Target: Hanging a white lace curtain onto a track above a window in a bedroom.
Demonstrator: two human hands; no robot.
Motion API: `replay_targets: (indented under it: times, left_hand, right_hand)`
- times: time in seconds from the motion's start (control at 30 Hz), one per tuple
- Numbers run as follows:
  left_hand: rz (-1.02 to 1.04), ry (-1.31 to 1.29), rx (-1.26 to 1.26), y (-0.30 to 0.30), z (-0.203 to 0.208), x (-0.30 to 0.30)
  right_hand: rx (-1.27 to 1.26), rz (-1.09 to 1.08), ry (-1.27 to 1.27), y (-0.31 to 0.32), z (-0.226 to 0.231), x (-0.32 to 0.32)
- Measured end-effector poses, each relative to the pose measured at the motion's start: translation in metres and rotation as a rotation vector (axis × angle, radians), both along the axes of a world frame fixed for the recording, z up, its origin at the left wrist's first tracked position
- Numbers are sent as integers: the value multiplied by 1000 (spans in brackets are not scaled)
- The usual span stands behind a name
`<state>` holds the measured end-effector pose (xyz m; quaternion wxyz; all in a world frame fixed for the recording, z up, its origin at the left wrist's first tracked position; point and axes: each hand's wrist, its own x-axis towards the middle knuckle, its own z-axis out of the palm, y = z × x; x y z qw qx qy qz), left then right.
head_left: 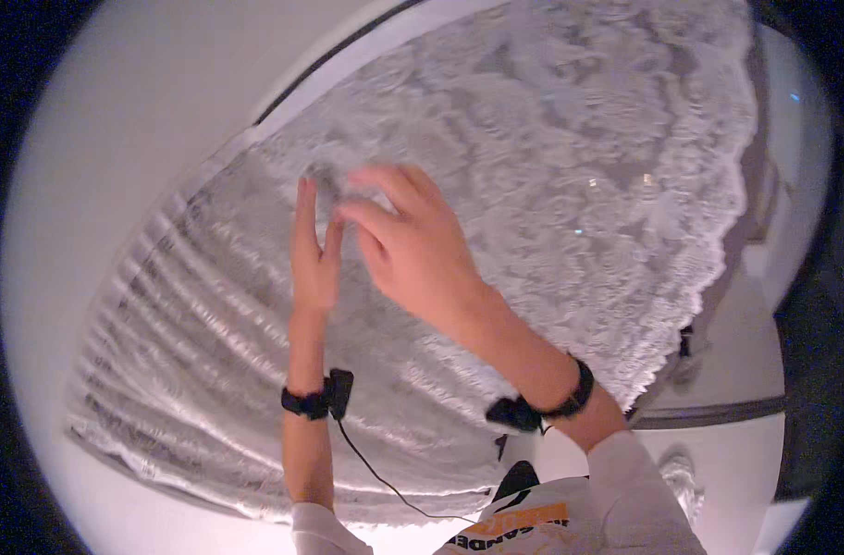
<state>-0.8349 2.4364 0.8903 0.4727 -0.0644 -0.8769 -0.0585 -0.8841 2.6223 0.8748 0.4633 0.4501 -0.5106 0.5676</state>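
A white lace cloth (570, 120) with a scalloped edge spreads under both my hands, gathered into long folds at the left. Above it my left hand (314, 259) is held upright and edge-on, its fingers stretched and its thumb apart. My right hand (417, 236) is close beside it, fingers and thumb bent toward the left hand with a gap between them. Motion smears both sets of fingertips. By the left fingertips is a small grey blurred patch (324, 174); whether it is a separate thing or part of the lace, I cannot make out.
Each wrist wears a black strap (303, 403) with a small block; a thin black cable (375, 472) runs from the left one toward my body. A black strip (338, 57) borders the cloth at the far left. Pale floor (732, 370) with a dark band (708, 412) is at the right.
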Motion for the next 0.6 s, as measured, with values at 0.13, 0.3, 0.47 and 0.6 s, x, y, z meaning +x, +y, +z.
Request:
replay_targets:
  times: [0.13, 0.3, 0.47, 0.6]
  left_hand:
    - [-252, -128, 404, 78, -58, -26]
    - [-266, 12, 702, 145, -161, -9]
    - [-225, -162, 733, 262, -274, -43]
    - [-60, -278, 704, 300, -372, -60]
  right_hand:
    - [-118, -218, -225, 160, -53, -12]
    - [-312, -563, -314, 303, -81, -33]
    - [-33, -453, -459, 326, -108, -60]
    - [51, -413, -402, 311, -114, -73]
